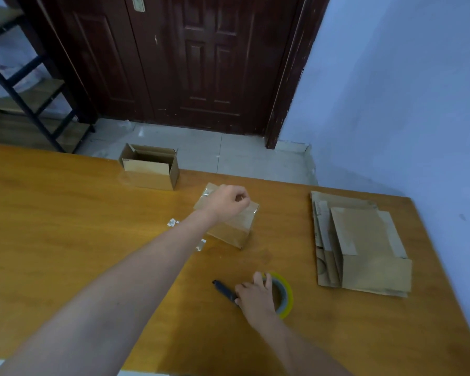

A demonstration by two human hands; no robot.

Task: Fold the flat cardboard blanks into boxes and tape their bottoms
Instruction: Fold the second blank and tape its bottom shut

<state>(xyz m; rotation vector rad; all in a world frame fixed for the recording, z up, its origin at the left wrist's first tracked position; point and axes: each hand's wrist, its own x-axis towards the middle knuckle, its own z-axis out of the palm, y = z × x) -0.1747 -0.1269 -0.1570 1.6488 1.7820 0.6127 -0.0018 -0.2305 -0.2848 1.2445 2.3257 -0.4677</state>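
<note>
A folded cardboard box [232, 229] stands bottom-up in the middle of the wooden table [65, 226], with clear tape across its top face. My left hand [228, 200] rests on that top face with its fingers curled against the tape. My right hand [255, 295] lies on the yellow tape roll [286, 297] near me, fingers spread over its rim. A black cutter [224, 290] lies just left of that hand, touching it. A stack of flat cardboard blanks [364, 245] lies at the right.
A finished open-topped box [151, 169] stands at the table's far edge. Small scraps of tape [173, 222] lie left of the middle box. Beyond the table are a tiled floor, a dark wooden door and a metal shelf at the left.
</note>
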